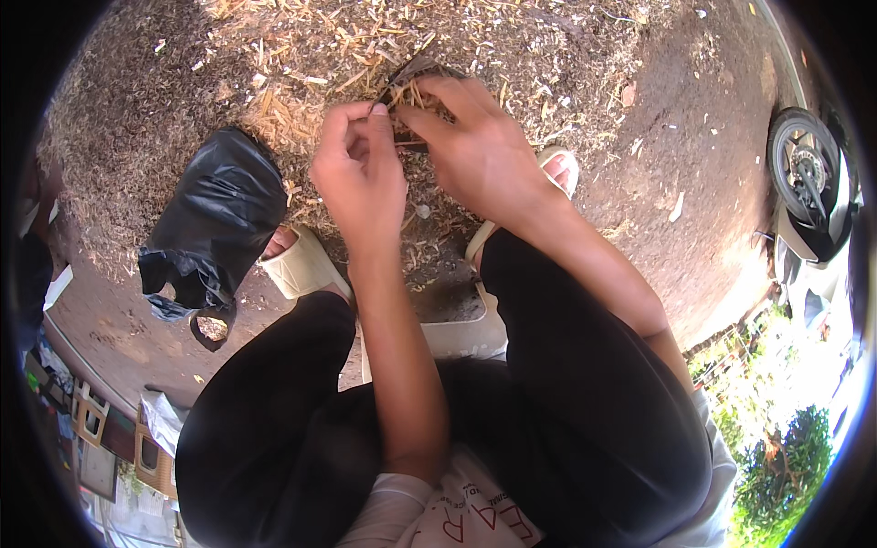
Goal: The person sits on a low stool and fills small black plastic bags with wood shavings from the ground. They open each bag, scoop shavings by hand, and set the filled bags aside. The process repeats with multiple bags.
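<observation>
My left hand (pixel 363 157) pinches the edge of a small dark pouch, perhaps a plastic planting bag (pixel 416 70), between thumb and finger. Close on its right, my right hand (pixel 473 137) has its fingers bent at the pouch's mouth, among pale wood shavings; whether they grip shavings or the pouch is not clear. Both hands are just above ground strewn with wood shavings (pixel 281 116). A black plastic bag (pixel 223 198) with loop handles lies on the ground to the left of my left hand.
My feet in cream sandals (pixel 301 267) rest on the ground, with a pale plastic stool (pixel 459 337) under me. A motorcycle wheel (pixel 805 164) stands at the far right. Wicker-like chairs (pixel 152 459) are at the lower left, and part of a person shows at the left edge.
</observation>
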Demonstrator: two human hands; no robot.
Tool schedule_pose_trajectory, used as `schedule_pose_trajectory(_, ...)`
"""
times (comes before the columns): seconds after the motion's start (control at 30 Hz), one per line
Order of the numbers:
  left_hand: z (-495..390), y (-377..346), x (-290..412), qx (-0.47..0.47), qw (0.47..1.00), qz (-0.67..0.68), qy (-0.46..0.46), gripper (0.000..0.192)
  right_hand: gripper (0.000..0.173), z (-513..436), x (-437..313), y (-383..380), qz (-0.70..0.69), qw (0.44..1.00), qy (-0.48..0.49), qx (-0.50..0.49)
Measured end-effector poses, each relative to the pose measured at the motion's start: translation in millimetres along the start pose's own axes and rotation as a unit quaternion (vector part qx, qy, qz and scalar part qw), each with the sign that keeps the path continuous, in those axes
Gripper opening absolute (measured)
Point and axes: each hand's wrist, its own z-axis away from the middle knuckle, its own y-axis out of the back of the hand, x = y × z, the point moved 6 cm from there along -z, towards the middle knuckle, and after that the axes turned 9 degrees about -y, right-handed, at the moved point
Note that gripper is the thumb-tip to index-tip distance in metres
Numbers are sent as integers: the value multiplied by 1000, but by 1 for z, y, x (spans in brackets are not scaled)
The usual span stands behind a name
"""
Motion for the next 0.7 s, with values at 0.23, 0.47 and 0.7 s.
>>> schedule_pose_trajectory(0.23, 0, -4, 4, -40, 998, -51, -23, 4, 34, -10, 6, -19, 76, 997, 25, -1)
schedule_pose_trajectory(0.47, -2, 4, 9, -23, 999, -46, -3, 2, 27, -14, -6, 1, 72, 997, 8, 7)
schedule_pose_trajectory(0.7, 0, -2, 6, -25, 999, 14, 17, 3, 23, -15, 3, -20, 141, 986, -18, -89)
